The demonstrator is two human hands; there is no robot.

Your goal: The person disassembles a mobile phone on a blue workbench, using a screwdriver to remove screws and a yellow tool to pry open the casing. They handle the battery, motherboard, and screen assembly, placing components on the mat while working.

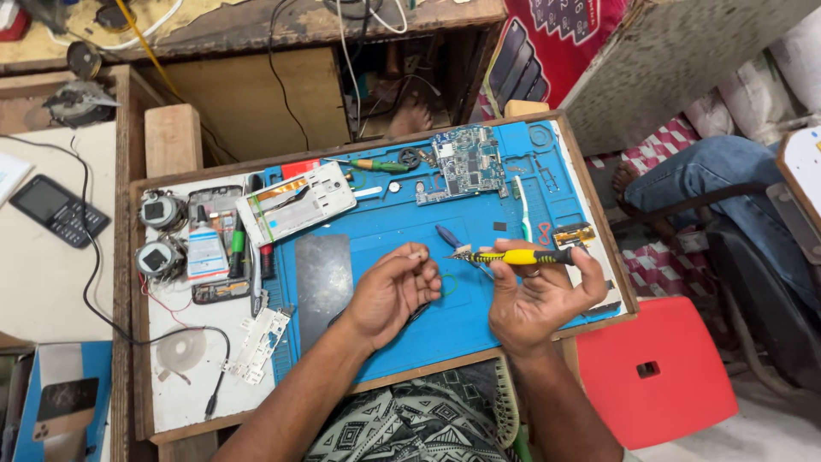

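Your right hand [534, 299] grips the yellow screwdriver [513, 256] above the blue mat [385, 231]. Your left hand [395, 289] pinches something tiny, maybe a screw. Loosen that pinch and it could roll away.

Even, soft daylight fills the scene, bright without harsh spots. The blue mat [513, 214] is evenly lit, with a mild sheen on the dark plate [323, 278] lying on it. Shadows are faint and short: a soft one sits under the left hand [392, 291] and the right hand [534, 299]. The recess under the bench [376, 77] at the top is dim. The centre is sharp; the board [466, 162] shows fine detail. Edges bend slightly from a wide lens, and the corners look a little softer
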